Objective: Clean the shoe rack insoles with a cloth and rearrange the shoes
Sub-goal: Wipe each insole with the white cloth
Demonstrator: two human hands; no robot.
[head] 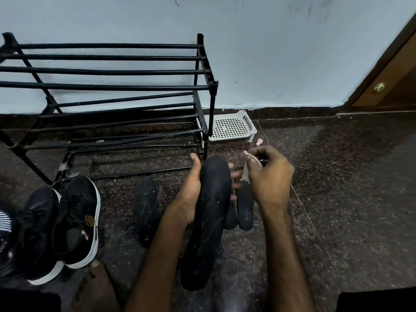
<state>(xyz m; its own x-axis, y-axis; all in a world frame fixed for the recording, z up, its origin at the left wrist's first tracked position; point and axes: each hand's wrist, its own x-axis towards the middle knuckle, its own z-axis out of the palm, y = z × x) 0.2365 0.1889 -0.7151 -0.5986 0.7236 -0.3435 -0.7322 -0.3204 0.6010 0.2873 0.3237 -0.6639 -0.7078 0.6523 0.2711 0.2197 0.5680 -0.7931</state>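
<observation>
My left hand (191,190) grips a long black insole (209,221) held above the floor, thumb on its left edge and fingers behind it. To its right, my right hand (267,176) holds a small pale cloth (247,163), bunched in the fingers beside the insole's top. On the floor lie another black insole (145,206) to the left and two more insoles (244,206) partly hidden behind the held one. A pair of black shoes with white soles (67,221) stands at the lower left. The black metal shoe rack (108,86) stands bare against the wall.
A white perforated plastic tray (229,126) sits on the floor to the right of the rack. A small pink object (259,142) lies near it. A wooden door (391,75) is at the right. My bare foot (94,287) shows at the bottom. The floor is dark speckled stone.
</observation>
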